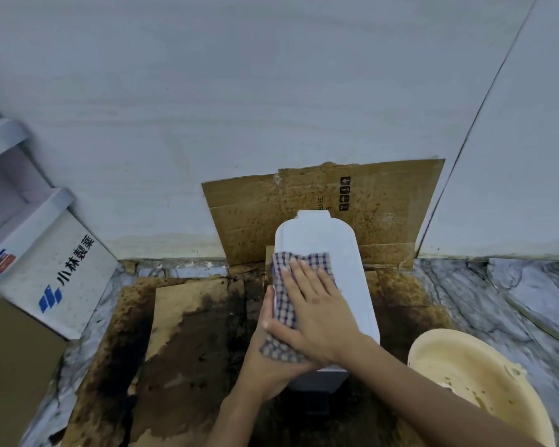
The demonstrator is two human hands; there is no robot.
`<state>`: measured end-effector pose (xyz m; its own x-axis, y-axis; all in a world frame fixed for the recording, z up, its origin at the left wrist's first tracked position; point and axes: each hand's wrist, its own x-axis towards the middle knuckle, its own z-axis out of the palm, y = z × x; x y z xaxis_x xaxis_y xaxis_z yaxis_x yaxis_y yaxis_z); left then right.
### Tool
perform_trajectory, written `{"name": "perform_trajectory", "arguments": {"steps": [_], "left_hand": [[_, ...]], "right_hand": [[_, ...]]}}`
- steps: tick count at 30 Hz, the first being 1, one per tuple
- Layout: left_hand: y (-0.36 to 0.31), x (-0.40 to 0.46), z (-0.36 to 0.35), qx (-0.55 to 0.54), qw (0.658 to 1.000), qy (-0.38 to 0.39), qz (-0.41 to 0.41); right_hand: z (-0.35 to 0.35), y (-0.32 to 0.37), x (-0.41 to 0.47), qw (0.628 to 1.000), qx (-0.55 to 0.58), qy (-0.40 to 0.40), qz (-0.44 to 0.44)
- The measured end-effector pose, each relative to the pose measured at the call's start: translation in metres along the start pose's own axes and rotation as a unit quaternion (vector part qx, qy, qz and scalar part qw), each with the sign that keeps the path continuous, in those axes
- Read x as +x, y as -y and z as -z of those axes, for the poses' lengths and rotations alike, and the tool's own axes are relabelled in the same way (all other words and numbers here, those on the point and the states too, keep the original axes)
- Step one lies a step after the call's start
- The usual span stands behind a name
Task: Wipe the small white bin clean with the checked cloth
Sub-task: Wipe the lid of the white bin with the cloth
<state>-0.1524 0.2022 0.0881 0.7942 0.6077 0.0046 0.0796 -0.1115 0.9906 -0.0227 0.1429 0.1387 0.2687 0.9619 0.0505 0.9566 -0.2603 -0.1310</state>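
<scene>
The white bin [328, 272] stands on stained cardboard [191, 324] at centre. Right hand [317, 314], fingers flat and open, presses the checked cloth [284, 298] on its lid; left hand [265, 359] steadies its side, finger state unclear. At 9 o'clock, a box [58, 279] reads "小林製薬".

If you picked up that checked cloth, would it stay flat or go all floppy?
Probably floppy: the checked cloth already bends over the edge of the small white bin and hangs down its side. It looks thin, so likely light. The right hand presses it flat on the lid; without that it might slide off the smooth plastic.
</scene>
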Motion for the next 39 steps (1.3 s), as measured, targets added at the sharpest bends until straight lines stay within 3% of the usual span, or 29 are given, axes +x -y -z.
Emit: {"name": "perform_trajectory", "arguments": {"steps": [4, 10, 16, 20, 23, 29, 33, 39], "left_hand": [[-0.007, -0.002, -0.002, 0.007, 1.000, 0.007, -0.004], [-0.008, 0.000, 0.000, 0.008, 1.000, -0.025, -0.010], [0.000, -0.002, 0.001, 0.022, 1.000, -0.001, -0.002], [-0.005, 0.002, 0.000, 0.036, 0.999, -0.014, -0.018], [-0.004, -0.001, 0.001, 0.026, 1.000, -0.010, -0.013], [-0.006, 0.003, 0.000, 0.010, 1.000, 0.013, -0.003], [-0.008, 0.005, -0.004, 0.051, 0.998, -0.007, -0.020], [0.005, -0.004, 0.004, -0.009, 1.000, 0.013, 0.007]], "right_hand": [[0.012, -0.042, -0.012, 1.000, -0.017, 0.020, -0.012], [0.032, -0.047, 0.046, 0.989, -0.026, 0.040, -0.142], [0.003, -0.026, -0.015, 1.000, 0.007, 0.006, 0.013], [0.020, -0.056, -0.008, 0.999, -0.023, 0.028, -0.038], [0.027, -0.043, 0.017, 0.995, -0.029, 0.032, -0.088], [0.009, -0.036, -0.031, 0.998, -0.023, 0.020, 0.060], [0.023, -0.055, -0.038, 0.998, -0.026, 0.035, 0.034], [0.014, 0.002, -0.004, 0.998, 0.003, 0.002, -0.066]]}}
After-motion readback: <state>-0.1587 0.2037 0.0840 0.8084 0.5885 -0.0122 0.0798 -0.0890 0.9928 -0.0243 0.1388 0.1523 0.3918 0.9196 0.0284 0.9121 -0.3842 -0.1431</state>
